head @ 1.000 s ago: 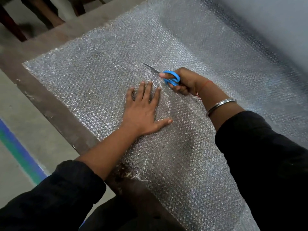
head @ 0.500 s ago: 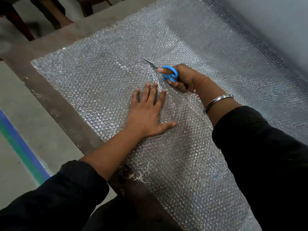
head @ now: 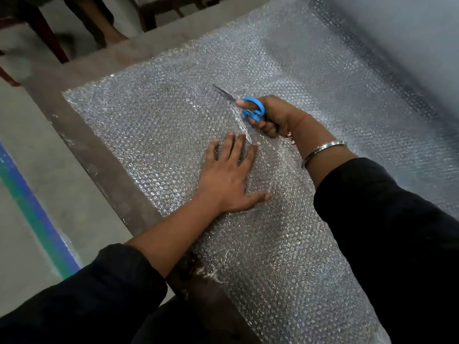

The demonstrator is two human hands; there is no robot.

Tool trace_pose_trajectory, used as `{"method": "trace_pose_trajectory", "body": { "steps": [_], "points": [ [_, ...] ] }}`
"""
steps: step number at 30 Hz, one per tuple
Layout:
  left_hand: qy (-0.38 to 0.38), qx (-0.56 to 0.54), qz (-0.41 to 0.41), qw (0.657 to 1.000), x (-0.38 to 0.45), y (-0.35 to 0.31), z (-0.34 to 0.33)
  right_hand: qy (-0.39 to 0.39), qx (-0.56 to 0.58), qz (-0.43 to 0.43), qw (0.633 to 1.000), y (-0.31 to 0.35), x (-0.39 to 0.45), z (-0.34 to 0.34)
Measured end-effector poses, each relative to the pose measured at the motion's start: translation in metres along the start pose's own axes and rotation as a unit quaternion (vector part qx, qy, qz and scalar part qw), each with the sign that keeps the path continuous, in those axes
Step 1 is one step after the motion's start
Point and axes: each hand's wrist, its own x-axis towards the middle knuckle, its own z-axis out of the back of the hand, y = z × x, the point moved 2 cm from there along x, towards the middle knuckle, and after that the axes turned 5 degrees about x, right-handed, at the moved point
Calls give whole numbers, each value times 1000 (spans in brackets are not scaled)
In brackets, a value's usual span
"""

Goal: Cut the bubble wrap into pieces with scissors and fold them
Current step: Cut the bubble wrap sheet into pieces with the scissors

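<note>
A large sheet of clear bubble wrap lies flat across the brown table. My right hand grips blue-handled scissors whose blades point toward the far left, into the sheet. A cut line runs from the near edge up to the scissors. My left hand presses flat on the wrap just left of the cut, fingers spread and straight. The blade tips lie over the wrap.
The table's brown edge runs diagonally at the left, with grey floor and a blue-green stripe beyond. Dark chair or table legs stand at the far left. More bubble wrap rises toward the upper right, blurred.
The scissors and my right hand have moved a little farther along the cut, away from me. My left hand has slid forward with them, still flat on the wrap.
</note>
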Motion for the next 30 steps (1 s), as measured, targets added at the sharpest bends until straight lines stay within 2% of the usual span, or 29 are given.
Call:
{"method": "trace_pose_trajectory", "body": {
  "steps": [4, 9, 14, 30],
  "points": [
    [-34, -25, 36, 998, 4, 11, 11, 3, 4, -1, 1000, -1, 3, 3],
    [-44, -10, 101, 994, 28, 65, 22, 11, 11, -4, 1000, -2, 3, 3],
    [-46, 8, 85, 995, 42, 100, 14, 11, 7, -14, 1000, -1, 7, 6],
    [-47, 27, 80, 995, 41, 100, 14, 7, -8, 5, 1000, 18, 24, -2]
  ]
}}
